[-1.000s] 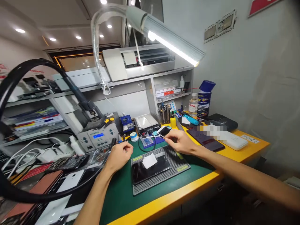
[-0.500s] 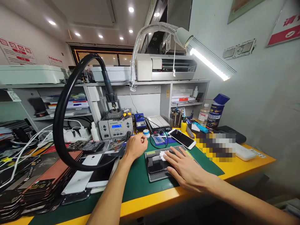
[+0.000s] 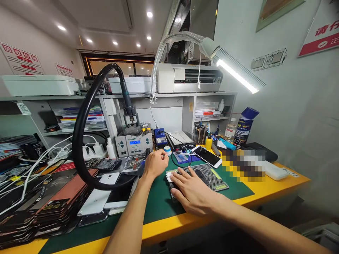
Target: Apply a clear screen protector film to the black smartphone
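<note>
My right hand point(image 3: 192, 190) lies nearly flat with its fingers spread, pressing a crumpled white tissue point(image 3: 168, 176) near the left end of a dark phone point(image 3: 200, 176). Much of that phone is hidden beneath the hand. Under it is a grey perforated pad point(image 3: 217, 179) with pale yellow-green strips. My left hand point(image 3: 156, 164) is curled into a loose fist to the left of the pad, and nothing shows in its fingers. Just beyond the fist stands a small round tub point(image 3: 167, 150) with a blue and white top.
A black hose point(image 3: 76, 141) loops at the left, from the hot-air station point(image 3: 135, 144). Stacked phone parts point(image 3: 63, 197) and white phones point(image 3: 99, 197) crowd that side. Behind the pad lie a white-framed phone point(image 3: 208, 156) and a yellow bottle point(image 3: 208, 143). A lamp point(image 3: 238, 70) hangs overhead.
My right hand has slid left along the phone with the tissue, uncovering the pad's right side. The left fist keeps its place, while the whole view has shifted slightly.
</note>
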{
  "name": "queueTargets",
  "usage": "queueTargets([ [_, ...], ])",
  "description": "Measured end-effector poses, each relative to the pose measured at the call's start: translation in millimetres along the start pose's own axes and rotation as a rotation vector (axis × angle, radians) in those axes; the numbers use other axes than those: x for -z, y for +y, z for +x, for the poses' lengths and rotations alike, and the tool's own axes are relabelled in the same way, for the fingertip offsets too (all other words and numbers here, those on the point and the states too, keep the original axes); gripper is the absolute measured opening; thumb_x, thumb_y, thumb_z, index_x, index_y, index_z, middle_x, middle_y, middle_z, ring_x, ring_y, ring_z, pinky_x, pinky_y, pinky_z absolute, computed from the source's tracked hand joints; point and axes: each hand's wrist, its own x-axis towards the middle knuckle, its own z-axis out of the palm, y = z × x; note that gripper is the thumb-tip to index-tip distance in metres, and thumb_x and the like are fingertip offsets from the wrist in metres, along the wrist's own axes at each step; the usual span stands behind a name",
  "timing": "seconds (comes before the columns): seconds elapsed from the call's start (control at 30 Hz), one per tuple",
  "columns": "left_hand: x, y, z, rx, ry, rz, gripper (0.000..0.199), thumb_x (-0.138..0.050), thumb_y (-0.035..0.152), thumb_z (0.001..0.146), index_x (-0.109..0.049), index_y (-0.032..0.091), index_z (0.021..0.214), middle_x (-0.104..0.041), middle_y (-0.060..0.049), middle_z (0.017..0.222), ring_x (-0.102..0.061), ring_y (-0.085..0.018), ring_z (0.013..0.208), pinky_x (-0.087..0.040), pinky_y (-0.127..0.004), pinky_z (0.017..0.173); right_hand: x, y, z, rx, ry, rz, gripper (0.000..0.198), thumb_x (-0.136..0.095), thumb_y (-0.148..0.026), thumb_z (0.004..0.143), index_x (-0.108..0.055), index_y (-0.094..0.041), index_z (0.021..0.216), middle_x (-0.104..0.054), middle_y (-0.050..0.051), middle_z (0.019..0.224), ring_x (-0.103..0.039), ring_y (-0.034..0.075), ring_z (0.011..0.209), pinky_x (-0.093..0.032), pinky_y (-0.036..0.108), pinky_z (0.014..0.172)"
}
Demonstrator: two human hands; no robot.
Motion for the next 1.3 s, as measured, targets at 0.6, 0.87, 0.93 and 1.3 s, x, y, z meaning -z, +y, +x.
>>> queueTargets([
  [0.6,-1.6,-2.1,0.4,-0.021,0.006,0.004,0.021,-0.055,0.030,0.088,-0.066,0.021,0.073,-0.064,0.000,0.063,-0.054,-0.014,0.059,-0.033,-0.026,0.060,0.7,-30.9,-31.5,-0.030,0.019,0.097,0.056,-0.028,-0.045,0.105,-0.037,-0.022,0.155,-0.040,0.010,0.158,-0.024,0.039,0.149,-0.011,0.074,0.116],
  [0.87,-5.2,-4.8,-0.1,-0.019,-0.003,-0.002,0.024,-0.057,0.035,0.086,-0.061,0.021,0.067,-0.054,0.002,0.056,-0.045,-0.013,0.054,-0.031,-0.026,0.057,-16.3,-29.3,-49.3,-0.277,0.145,0.077,0.055,-0.026,-0.048,0.106,-0.038,-0.026,0.155,-0.034,0.002,0.161,-0.019,0.036,0.151,-0.007,0.071,0.119],
  [0.93,-6.0,-4.9,0.2,-0.019,-0.012,0.001,0.024,-0.057,0.036,0.086,-0.060,0.022,0.066,-0.053,0.003,0.056,-0.043,-0.013,0.053,-0.030,-0.026,0.057,-16.5,-19.1,-59.1,-0.363,0.164,0.032,0.054,-0.027,-0.045,0.106,-0.040,-0.024,0.154,-0.035,0.002,0.160,-0.020,0.036,0.151,-0.009,0.072,0.118],
  [1.3,-7.2,-4.8,-1.1,-0.030,-0.048,0.033,0.028,-0.055,0.039,0.087,-0.059,0.022,0.065,-0.050,0.003,0.054,-0.041,-0.013,0.051,-0.029,-0.026,0.056,-15.6,-21.6,-66.2,-0.334,0.217,0.050,0.052,-0.028,-0.046,0.106,-0.043,-0.028,0.152,-0.039,-0.001,0.158,-0.017,0.033,0.152,-0.007,0.069,0.120],
])
